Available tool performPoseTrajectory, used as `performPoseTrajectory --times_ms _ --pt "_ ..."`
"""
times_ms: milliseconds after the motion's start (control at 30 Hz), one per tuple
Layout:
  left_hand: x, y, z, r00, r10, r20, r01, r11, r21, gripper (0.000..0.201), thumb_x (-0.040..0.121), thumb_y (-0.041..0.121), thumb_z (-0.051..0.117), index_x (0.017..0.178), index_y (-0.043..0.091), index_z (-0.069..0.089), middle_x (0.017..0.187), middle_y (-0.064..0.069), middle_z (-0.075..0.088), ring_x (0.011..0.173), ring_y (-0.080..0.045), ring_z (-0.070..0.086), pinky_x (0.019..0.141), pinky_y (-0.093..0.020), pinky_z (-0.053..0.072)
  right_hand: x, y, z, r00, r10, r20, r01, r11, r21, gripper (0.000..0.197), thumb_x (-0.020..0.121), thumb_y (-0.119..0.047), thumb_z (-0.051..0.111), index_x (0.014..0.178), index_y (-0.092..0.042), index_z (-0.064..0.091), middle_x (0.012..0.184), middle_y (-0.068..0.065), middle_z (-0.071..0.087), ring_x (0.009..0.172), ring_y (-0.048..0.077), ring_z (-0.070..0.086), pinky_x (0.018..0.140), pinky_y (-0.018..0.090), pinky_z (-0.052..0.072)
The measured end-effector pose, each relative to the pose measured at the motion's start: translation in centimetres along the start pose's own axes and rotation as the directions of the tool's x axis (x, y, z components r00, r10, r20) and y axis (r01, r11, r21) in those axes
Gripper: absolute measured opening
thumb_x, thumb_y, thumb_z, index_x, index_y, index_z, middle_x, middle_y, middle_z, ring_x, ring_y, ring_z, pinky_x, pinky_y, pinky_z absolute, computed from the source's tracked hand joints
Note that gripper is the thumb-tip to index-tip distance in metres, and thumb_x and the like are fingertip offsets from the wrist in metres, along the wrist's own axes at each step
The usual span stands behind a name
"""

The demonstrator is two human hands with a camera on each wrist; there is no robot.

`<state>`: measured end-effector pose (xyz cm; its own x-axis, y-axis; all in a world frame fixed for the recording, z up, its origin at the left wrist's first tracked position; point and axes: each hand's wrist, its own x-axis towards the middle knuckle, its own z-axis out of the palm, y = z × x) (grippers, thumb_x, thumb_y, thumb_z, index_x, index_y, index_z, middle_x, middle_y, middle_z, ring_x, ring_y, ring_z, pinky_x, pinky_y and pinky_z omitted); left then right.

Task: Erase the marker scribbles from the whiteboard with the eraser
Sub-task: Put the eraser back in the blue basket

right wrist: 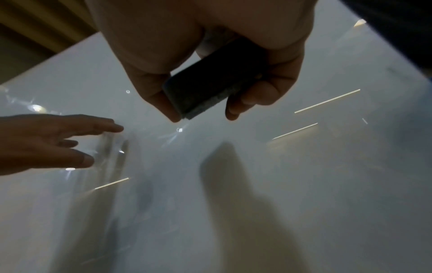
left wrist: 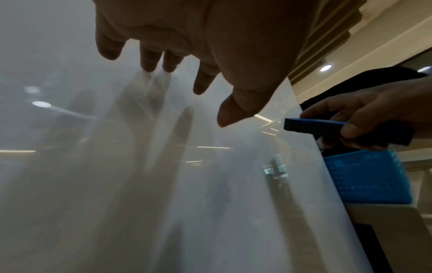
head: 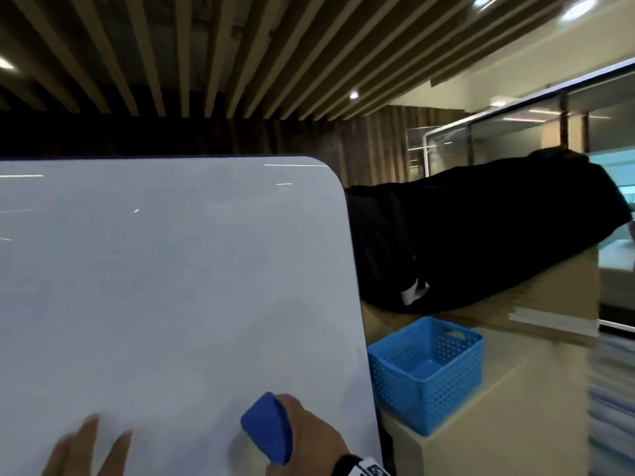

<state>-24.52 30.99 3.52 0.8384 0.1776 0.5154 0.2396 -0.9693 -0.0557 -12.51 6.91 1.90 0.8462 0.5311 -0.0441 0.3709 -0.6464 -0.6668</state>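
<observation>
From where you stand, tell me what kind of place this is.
Probably an office: a whiteboard, glass partition walls behind, and a slatted wooden ceiling with recessed lights. A blue basket sits on a counter.

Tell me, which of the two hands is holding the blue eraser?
The right hand grips the eraser; the left hand has straight, spread fingers and holds nothing.

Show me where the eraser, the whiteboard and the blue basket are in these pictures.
eraser (head: 266, 429): head view, on its blue back, held by the right hand.
whiteboard (head: 165, 269): head view, on the bare white surface.
blue basket (head: 429, 393): head view, on its perforated front wall.
</observation>
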Motion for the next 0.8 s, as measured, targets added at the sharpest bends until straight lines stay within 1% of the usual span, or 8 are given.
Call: performPoseTrajectory --times_ms 100,167,200,300,500,600,700,800 --pt "0.6 2.9 1.5 1.000 0.023 0.012 -0.023 1.000 -0.005 0.071 0.059 0.058 0.054 0.124 0.028 0.053 0.130 -0.021 0.061 0.107 -0.043 0.062 0.075 -0.070 0.051 -3.4 2.5 -2.8 0.989 -0.048 -0.140 0.041 0.997 -0.058 0.067 0.083 -0.038 0.064 0.141 -0.027 0.032 0.128 -0.006 0.052 0.115 0.020 0.055 0.096 0.028 0.041" --pt "1.3 5.9 3.1 0.988 0.118 0.103 -0.122 0.992 0.030 0.082 0.054 0.061 0.048 0.124 0.020 0.064 0.133 -0.018 0.059 0.105 -0.039 0.065 0.071 -0.065 0.054 -4.6 4.9 -4.7 0.972 -0.077 -0.223 0.051 0.992 -0.118 0.050 0.075 -0.040 0.064 0.118 -0.027 0.043 0.102 -0.009 0.055 0.094 0.018 0.058 0.082 0.029 0.047" --pt "1.7 8.0 3.1 0.973 0.174 0.151 -0.180 0.983 0.026 0.081 0.058 0.060 0.047 0.123 0.018 0.068 0.133 -0.018 0.061 0.105 -0.038 0.067 0.075 -0.062 0.055 -4.7 6.0 -5.9 0.966 -0.088 -0.244 0.053 0.988 -0.145 0.046 0.072 -0.040 0.064 0.112 -0.027 0.045 0.098 -0.010 0.054 0.089 0.017 0.057 0.078 0.030 0.048" --pt "3.5 15.1 2.9 0.936 0.325 0.135 -0.319 0.946 -0.066 0.071 0.071 0.056 0.047 0.126 0.016 0.069 0.132 -0.013 0.064 0.106 -0.032 0.069 0.084 -0.053 0.057 -4.6 9.7 -10.2 0.951 -0.115 -0.285 0.050 0.973 -0.225 0.048 0.069 -0.040 0.066 0.111 -0.025 0.050 0.102 -0.003 0.055 0.090 0.020 0.055 0.079 0.035 0.050" --pt "7.1 25.2 4.6 0.863 0.495 0.098 -0.468 0.858 -0.211 0.061 0.078 0.049 0.046 0.123 0.014 0.069 0.112 -0.003 0.070 0.084 -0.022 0.071 0.071 -0.034 0.059 -2.4 17.1 -17.9 0.956 -0.121 -0.266 0.006 0.918 -0.395 0.063 0.064 -0.049 0.064 0.119 -0.022 0.053 0.110 0.001 0.057 0.099 0.023 0.055 0.084 0.037 0.049" --pt "8.3 28.4 5.8 0.837 0.537 0.107 -0.501 0.830 -0.245 0.056 0.080 0.048 0.047 0.121 0.017 0.068 0.100 0.002 0.068 0.075 -0.019 0.067 0.061 -0.034 0.057 -1.9 19.6 -20.9 0.955 -0.135 -0.265 0.002 0.894 -0.448 0.060 0.071 -0.042 0.069 0.123 -0.018 0.053 0.108 0.000 0.058 0.096 0.022 0.054 0.078 0.034 0.048" --pt "9.1 30.5 6.6 0.827 0.549 0.126 -0.498 0.817 -0.292 0.055 0.082 0.049 0.046 0.120 0.016 0.068 0.094 0.001 0.067 0.073 -0.021 0.066 0.060 -0.037 0.057 -1.0 21.7 -23.0 0.963 -0.133 -0.235 0.003 0.877 -0.481 0.066 0.076 -0.039 0.069 0.136 -0.024 0.046 0.105 -0.001 0.059 0.092 0.022 0.055 0.072 0.032 0.044" --pt "10.0 31.6 7.7 0.817 0.552 0.167 -0.482 0.813 -0.328 0.059 0.084 0.051 0.043 0.127 0.018 0.065 0.102 -0.001 0.068 0.083 -0.025 0.066 0.069 -0.041 0.057 0.0 23.1 -24.2 0.977 -0.108 -0.184 -0.004 0.854 -0.521 0.078 0.079 -0.040 0.070 0.149 -0.025 0.036 0.130 0.003 0.058 0.111 0.026 0.056 0.086 0.036 0.050"
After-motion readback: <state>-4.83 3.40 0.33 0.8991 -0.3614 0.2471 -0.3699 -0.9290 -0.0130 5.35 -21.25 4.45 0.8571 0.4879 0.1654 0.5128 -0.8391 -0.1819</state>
